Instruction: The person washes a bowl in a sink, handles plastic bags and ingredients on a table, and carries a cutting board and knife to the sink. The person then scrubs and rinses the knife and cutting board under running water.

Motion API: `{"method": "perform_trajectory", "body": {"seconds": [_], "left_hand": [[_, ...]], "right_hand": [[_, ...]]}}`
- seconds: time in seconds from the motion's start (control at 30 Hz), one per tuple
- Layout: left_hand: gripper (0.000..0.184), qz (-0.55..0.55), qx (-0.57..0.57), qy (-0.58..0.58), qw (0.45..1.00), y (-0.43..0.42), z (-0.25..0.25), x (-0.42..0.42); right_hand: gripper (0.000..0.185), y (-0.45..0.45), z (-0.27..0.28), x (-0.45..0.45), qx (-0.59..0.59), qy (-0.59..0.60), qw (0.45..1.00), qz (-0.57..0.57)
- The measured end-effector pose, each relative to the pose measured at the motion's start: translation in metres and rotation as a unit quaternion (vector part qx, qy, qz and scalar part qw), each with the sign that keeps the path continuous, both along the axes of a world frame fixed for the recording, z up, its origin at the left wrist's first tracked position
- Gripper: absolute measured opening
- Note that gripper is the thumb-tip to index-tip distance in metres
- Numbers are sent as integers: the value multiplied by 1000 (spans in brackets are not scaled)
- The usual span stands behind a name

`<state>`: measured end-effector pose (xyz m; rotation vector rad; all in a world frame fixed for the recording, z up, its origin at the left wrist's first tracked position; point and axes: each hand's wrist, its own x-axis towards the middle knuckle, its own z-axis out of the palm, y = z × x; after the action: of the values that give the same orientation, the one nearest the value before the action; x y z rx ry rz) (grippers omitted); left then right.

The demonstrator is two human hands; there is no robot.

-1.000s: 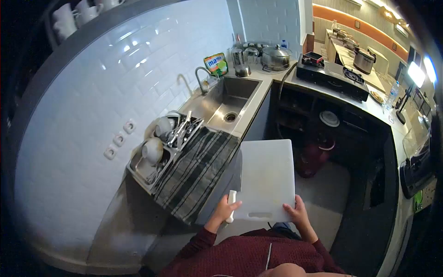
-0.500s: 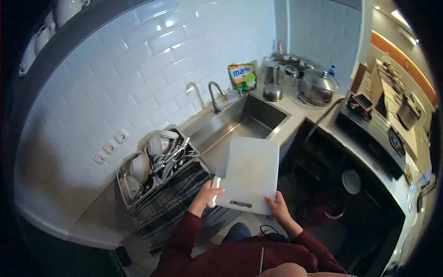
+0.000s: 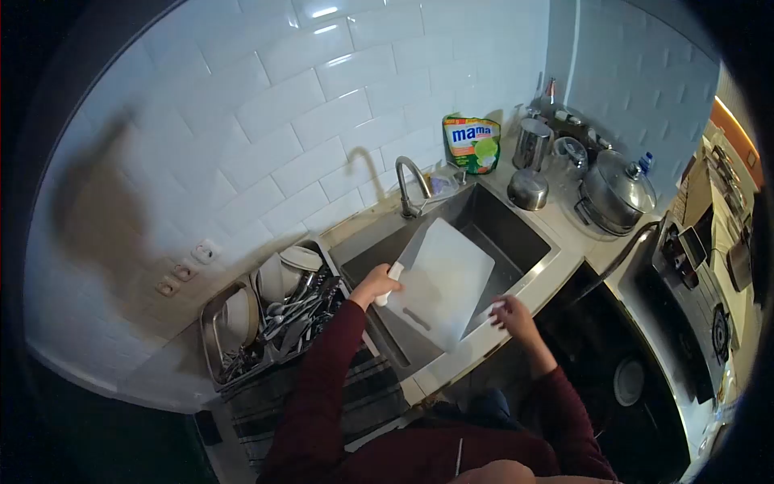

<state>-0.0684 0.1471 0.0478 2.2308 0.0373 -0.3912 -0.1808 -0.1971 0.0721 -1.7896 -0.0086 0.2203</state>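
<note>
Board [image 3: 447, 278] hiding part of sink [image 3: 516, 231], knife [image 3: 395, 271] blade indistinct

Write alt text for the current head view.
A left hand grips a white cutting board and white-handled knife over a metal sink; the right hand is off the board. A loaded dish rack sits alongside.

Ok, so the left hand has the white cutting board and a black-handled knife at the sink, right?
Not quite: the knife handle is white, not black, as the head view shows. The left hand does have it and the white cutting board at the sink.
</note>
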Motion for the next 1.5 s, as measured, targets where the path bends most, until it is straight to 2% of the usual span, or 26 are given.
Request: {"method": "perform_trajectory", "body": {"seconds": [0.03, 0.13, 0.23, 0.4, 0.5, 0.63, 0.77, 0.87, 0.93, 0.97, 1.0, 1.1, 1.13, 1.23, 1.27, 1.37, 1.4, 1.43, 1.5], "left_hand": [[47, -12, 13, -14, 1000, 3, -2, 7], [47, -52, 85, -62, 993, 4, 17, 24], [50, -91, 122, -100, 983, 9, 9, 35], [43, -77, 151, -95, 981, 1, -12, 36], [44, -53, 143, -84, 985, -2, -14, 28], [47, -32, 133, -90, 987, -12, -29, 23], [47, -15, 122, -105, 987, -30, -44, 34], [47, -3, 109, -77, 991, -47, -41, 42], [44, 5, 101, -74, 992, -57, -42, 49], [42, 9, 100, -87, 991, -61, -46, 54], [40, 11, 100, -101, 990, -65, -50, 58], [40, 5, 131, -87, 988, -74, -52, 73], [44, -5, 139, -84, 987, -76, -51, 77], [51, -33, 166, -84, 982, -82, -44, 87], [52, -40, 174, -89, 980, -85, -41, 88], [50, -59, 221, -74, 971, -94, -39, 95], [48, -65, 239, -61, 967, -97, -41, 94], [49, -61, 218, -49, 973, -99, -48, 94], [51, -53, 180, -28, 982, -97, -65, 96]], "right_hand": [[26, -1, 2, 23, 8, -29, 1000, 6], [25, 7, 13, 98, 46, 12, 999, 12], [26, 36, 8, 183, 41, 56, 996, 47], [31, 103, -55, 315, 222, 147, 963, 48], [37, 134, -79, 353, 239, 230, 943, -4], [43, 151, -90, 367, 347, 260, 900, 35], [19, 160, -80, 361, 407, 219, 886, 38], [18, 157, -82, 363, 328, 204, 919, 81], [17, 165, -109, 379, 207, -15, 966, 156], [17, 165, -120, 382, 227, 27, 964, 140], [20, 165, -107, 373, 246, 68, 959, 122], [33, 155, -99, 365, 113, -36, 976, 181], [44, 149, -88, 358, 126, 8, 974, 189], [43, 136, -72, 346, -14, -69, 983, 172], [41, 138, -86, 346, -61, -117, 983, 125], [31, 120, -38, 305, -151, -131, 964, 178], [27, 120, -27, 287, -167, -126, 964, 163], [26, 121, -29, 281, -107, -18, 972, 210], [25, 122, -32, 276, 20, 195, 937, 289]]}}
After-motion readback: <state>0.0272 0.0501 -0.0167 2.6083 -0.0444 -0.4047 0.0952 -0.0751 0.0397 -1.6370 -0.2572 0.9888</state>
